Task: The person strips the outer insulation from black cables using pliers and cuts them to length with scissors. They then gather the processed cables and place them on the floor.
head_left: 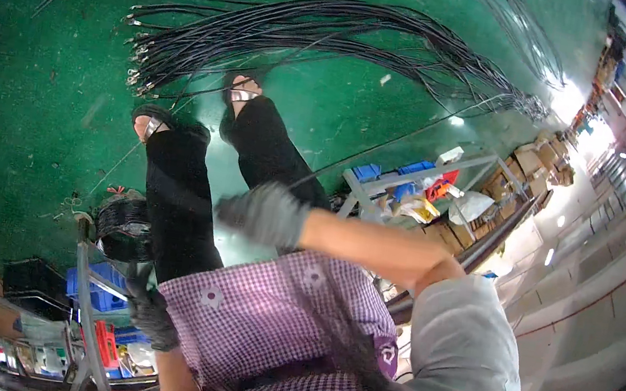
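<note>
A large bundle of long black cables with metal end fittings (302, 42) lay on the green floor (45, 110), its long axis running left to right, the metal tips fanned out at the left end. The right hand (266, 213), in a grey glove, hung blurred above the floor nearer the person than the bundle, fingers curled; whether it gripped anything could not be told. The left hand (150, 315), in a dark glove, was closed around a thin black cable beside a coil of black cable (124, 227) on a metal rack. Open green floor stretched left of the bundle.
</note>
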### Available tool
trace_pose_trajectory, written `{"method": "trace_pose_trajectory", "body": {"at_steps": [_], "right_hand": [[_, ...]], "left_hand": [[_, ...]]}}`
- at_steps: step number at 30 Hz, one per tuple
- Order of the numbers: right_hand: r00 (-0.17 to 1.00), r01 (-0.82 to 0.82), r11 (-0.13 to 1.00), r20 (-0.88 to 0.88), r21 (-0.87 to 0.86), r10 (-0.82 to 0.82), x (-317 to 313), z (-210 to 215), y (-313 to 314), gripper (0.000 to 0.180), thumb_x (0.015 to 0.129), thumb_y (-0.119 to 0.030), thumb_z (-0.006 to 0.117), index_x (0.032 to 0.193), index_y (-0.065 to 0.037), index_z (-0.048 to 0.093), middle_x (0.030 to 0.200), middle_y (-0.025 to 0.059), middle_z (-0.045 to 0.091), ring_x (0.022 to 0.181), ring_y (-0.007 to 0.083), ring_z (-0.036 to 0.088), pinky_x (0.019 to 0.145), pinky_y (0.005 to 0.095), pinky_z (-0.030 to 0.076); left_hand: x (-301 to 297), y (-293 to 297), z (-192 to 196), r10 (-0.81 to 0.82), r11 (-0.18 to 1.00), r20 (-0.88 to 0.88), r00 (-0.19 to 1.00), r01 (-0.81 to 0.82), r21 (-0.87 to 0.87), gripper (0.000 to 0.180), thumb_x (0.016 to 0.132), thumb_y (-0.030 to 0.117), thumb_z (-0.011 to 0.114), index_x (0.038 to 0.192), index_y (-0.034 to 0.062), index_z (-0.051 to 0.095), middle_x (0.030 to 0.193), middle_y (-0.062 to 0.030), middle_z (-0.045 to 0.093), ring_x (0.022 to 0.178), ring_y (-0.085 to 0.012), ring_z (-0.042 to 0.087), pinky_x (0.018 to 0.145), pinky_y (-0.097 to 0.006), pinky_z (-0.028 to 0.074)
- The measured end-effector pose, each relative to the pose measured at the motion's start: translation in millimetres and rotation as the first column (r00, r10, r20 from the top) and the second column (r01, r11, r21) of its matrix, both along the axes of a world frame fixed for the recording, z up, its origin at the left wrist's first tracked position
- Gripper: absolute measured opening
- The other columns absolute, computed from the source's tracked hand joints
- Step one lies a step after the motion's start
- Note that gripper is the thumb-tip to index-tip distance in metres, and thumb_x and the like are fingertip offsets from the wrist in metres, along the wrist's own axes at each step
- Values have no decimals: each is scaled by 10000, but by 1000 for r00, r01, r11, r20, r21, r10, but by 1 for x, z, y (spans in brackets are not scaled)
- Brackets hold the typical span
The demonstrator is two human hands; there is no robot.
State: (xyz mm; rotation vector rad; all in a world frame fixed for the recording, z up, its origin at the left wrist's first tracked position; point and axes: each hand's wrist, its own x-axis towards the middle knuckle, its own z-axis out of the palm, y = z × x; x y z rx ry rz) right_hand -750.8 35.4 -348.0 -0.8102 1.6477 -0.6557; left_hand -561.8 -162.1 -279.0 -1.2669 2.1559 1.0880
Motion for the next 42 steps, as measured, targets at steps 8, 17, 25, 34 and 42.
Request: {"method": "trace_pose_trajectory", "body": {"at_steps": [8,17,25,34,42], "right_hand": [[928,115,719,333,-685,169,131,64,-124,169,764,-164,376,815,-38,475,616,103,507,493,212,509,449,330,425],[866,-358,733,88,-579,493,62,-62,-151,289,788,-247,343,796,-29,534,695,176,550,633,273,545,583,369,447],[443,-268,892,-775,364,450,-166,-334,-257,230,765,-186,397,898,-77,549,890,136,560,823,260,540,690,344,441],[288,-293,867,-827,404,483,-201,-394,-348,223,759,-160,401,916,-63,526,942,150,533,868,290,515,736,383,415],[573,-670,657,-323,345,753,-65,-141,-243,398,780,-211,393,1123,-12,362,909,193,537,787,307,541,687,378,429]], "left_hand": [[-34,-126,122,505,825,-182,844,-534,-185,415,828,212,395,1196,42,311,1140,-142,421,688,-129,390,533,-231,367],[79,-90,72,30,794,400,916,221,-567,319,799,120,426,1099,16,397,1024,-117,479,883,-206,468,683,-276,418],[77,31,-21,389,870,320,864,-459,181,177,768,160,464,884,41,525,732,-69,551,605,-167,505,553,-260,416],[32,-20,-63,389,892,-5,921,-375,252,184,753,148,468,896,49,527,719,-93,563,598,-215,531,541,-288,430],[13,-5,-30,612,776,-105,784,-569,273,218,769,177,439,922,44,518,795,-132,563,671,-287,543,587,-320,438]]}}
